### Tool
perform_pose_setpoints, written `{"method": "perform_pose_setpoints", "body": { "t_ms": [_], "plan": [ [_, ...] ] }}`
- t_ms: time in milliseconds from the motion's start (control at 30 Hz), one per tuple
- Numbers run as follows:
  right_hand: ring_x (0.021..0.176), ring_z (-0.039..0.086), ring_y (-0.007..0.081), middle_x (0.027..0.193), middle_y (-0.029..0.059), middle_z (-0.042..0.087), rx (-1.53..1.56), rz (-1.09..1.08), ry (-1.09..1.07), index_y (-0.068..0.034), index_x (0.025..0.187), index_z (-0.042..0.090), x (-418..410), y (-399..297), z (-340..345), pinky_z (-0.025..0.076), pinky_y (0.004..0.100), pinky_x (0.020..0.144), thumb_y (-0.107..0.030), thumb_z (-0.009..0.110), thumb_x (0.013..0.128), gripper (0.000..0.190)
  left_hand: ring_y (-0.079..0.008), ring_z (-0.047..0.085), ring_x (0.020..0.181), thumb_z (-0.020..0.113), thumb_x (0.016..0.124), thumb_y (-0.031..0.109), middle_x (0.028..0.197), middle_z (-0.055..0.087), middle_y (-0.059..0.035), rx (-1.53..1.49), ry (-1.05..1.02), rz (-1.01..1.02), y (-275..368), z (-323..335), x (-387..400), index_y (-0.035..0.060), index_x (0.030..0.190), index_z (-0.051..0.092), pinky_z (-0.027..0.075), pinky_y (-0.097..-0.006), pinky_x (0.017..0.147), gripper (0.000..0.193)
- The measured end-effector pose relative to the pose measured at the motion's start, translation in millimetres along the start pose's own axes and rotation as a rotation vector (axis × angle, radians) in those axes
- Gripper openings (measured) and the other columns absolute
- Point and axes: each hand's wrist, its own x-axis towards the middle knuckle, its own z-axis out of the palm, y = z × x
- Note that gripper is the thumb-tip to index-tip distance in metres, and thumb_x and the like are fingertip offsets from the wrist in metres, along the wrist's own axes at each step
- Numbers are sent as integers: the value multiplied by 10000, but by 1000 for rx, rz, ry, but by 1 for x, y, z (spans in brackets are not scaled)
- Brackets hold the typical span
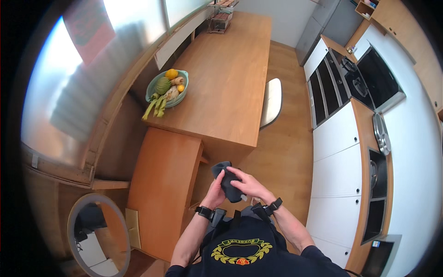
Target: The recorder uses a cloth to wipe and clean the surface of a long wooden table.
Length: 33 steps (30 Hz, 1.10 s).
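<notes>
A folded dark grey cloth item [229, 183], with a small white tag at its lower end, is held between both hands in front of my body. My left hand [215, 190] supports it from the left side, thumb along its edge. My right hand [250, 184] lies over its right side, with fingers resting on the fabric. What kind of cloth item it is, I cannot tell. Both wrists wear black straps with small devices.
Ahead stands a long wooden table [228, 79] with a green bowl [185, 90] of produce at its left edge. A lower orange-brown table [162, 173] is at left, near a round mirror [71, 221]. A white chair [272, 104] is beside the long table; white cabinets [335, 169] line the right.
</notes>
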Motion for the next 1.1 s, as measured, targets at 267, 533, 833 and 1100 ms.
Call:
{"method": "perform_pose_setpoints", "body": {
  "t_ms": [267,533,833,1100],
  "plan": [
    [1182,504,197,1261,101,548,341,120,287,-31,1320,462,-23,74,-148,407,316,976,-235,557,939,443,-269,528,1178,431,930,331,1315,535,-122,-237,5,-35,-32,79,64,23,1318,458,351,-412,1058,496],
    [982,570,123,1100,28,612,540,347,-64,-40,1221,538,-34,120,-233,459,295,852,-300,611,908,414,-254,535,1158,386,937,337,1298,550,-113,-121,-6,-122,-84,136,130,23,1290,482,362,-387,1037,482],
    [871,582,114,982,57,629,436,131,207,24,1086,540,-38,134,-266,471,248,768,-108,600,880,252,-243,529,1159,388,933,344,1302,547,-98,-63,37,-153,-101,156,175,39,1297,480,361,-381,1033,484],
    [1008,571,152,1095,89,604,483,6,319,25,1147,511,-35,134,-278,455,278,897,-52,592,884,285,-246,529,1153,385,931,371,1287,552,-96,23,30,-230,-94,183,192,46,1286,481,359,-392,1031,490]
  ]
}}
